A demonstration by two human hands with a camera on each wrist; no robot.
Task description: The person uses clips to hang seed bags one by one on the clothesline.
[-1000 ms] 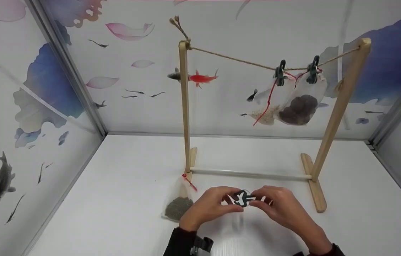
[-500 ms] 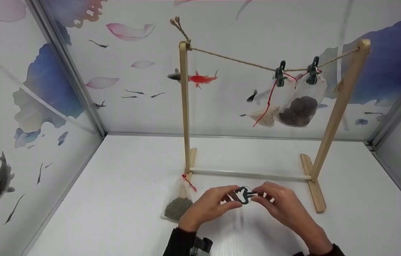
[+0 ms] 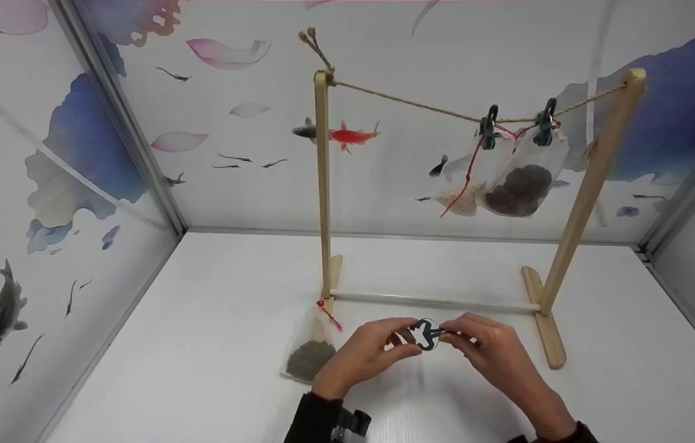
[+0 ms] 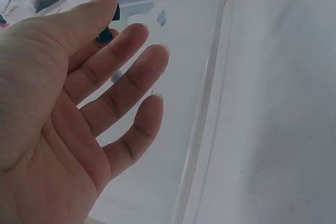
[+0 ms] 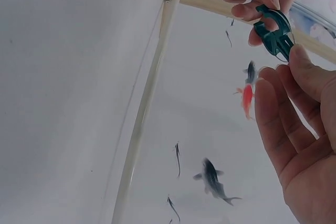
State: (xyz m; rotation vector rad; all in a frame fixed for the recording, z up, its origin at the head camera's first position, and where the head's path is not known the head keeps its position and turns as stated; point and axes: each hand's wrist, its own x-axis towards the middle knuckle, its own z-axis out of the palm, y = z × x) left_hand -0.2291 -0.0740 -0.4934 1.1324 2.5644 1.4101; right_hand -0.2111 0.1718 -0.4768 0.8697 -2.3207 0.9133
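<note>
A dark green spring clip (image 3: 426, 335) is held between the two hands, above the table in front of the rack. My right hand (image 3: 490, 346) pinches its handles between thumb and fingers. At its jaw end, my left hand (image 3: 367, 355) has thumb and fingertips on the clip. The right wrist view shows the clip (image 5: 274, 34) side-on, its handles pressed together and its mouth spread. Beside the left hand, a clear bag of dark green grains (image 3: 311, 360), tied with red string, lies on the table.
A wooden rack (image 3: 324, 184) stands behind the hands, with a sagging rope (image 3: 409, 100) across its top. Two similar clips fasten a bag of pale grains (image 3: 464, 200) and a bag of dark round pieces (image 3: 519, 191) to that rope. Printed panels enclose the white table (image 3: 212, 320).
Both hands and the clip have shifted up slightly. The right fingers squeeze the handles closer together. The hanging bags and the bag on the table stay where they were.
</note>
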